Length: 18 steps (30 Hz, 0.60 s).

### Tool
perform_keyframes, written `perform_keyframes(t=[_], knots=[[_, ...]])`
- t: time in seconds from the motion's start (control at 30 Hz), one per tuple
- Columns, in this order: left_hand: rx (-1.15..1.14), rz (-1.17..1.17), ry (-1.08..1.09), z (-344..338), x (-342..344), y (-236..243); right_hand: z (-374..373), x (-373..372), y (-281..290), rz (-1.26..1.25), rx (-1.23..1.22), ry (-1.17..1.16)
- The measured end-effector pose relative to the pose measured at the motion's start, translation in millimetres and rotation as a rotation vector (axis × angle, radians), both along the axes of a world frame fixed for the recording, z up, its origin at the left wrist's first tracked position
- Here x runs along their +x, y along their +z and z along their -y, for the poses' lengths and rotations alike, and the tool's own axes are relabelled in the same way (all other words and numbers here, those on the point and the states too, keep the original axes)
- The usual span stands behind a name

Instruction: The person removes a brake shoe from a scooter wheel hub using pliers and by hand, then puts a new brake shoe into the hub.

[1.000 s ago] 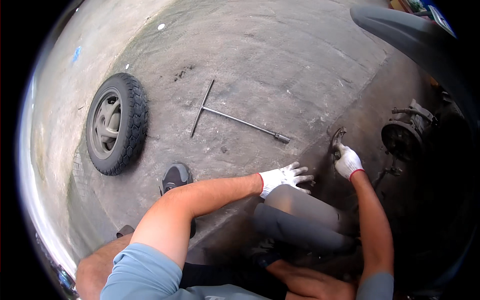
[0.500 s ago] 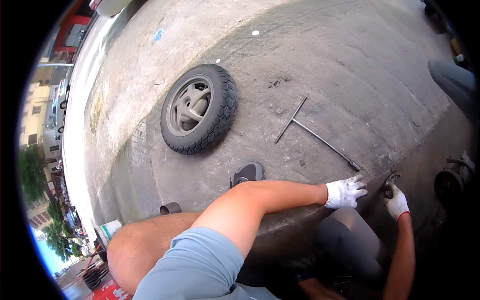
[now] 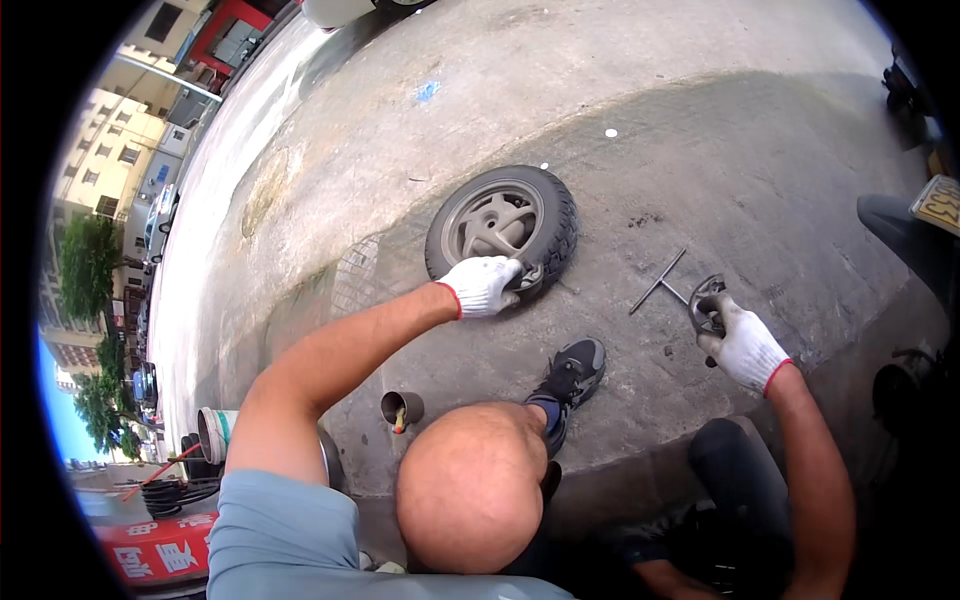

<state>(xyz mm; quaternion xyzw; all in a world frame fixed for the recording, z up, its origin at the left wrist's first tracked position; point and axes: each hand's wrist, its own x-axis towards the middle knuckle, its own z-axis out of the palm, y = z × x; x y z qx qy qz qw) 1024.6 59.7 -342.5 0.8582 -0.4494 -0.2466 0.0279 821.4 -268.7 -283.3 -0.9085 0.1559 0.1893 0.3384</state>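
My left hand [image 3: 483,287], in a white knit glove with a red cuff, is closed on a small dark metal piece [image 3: 527,279] that looks like a curved brake shoe. It is in front of the lower edge of a scooter wheel [image 3: 558,225] lying on the ground; whether it touches the tyre I cannot tell. In the same kind of glove, my right hand [image 3: 745,345] grips a curved metal brake shoe [image 3: 707,300]. Behind that shoe lies a T-handle socket wrench [image 3: 658,281], its shaft partly hidden.
My shoe [image 3: 575,375] and bent knee [image 3: 470,490] are below the wheel. A metal cup [image 3: 402,408] lies tipped beside the knee. Left stand a bucket [image 3: 214,436] and a red sign [image 3: 160,550]. Another person's dark-trousered leg [image 3: 905,235] is at right; dark machine parts [image 3: 900,380] sit below.
My left hand has swung left from near the wrench's socket end to the wheel, now holding a piece. My right hand has risen with its shoe over the wrench. The view has shifted.
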Motion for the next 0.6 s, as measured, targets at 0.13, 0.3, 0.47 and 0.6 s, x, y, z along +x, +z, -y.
perform_keyframes(t=[0.13,0.3,0.47,0.6], knots=[[0.032,0.017,0.7,-147,-92,-35,-115,53,-71,0.097,0.341,0.203],[-0.04,0.178,1.134,-234,-222,-95,-235,57,-141,0.03,0.413,0.417],[-0.16,0.08,1.291,-211,-272,-103,-281,58,-140,-0.103,0.596,0.528],[-0.213,0.014,1.424,-201,-276,-107,-297,61,-116,-0.408,0.848,0.513]])
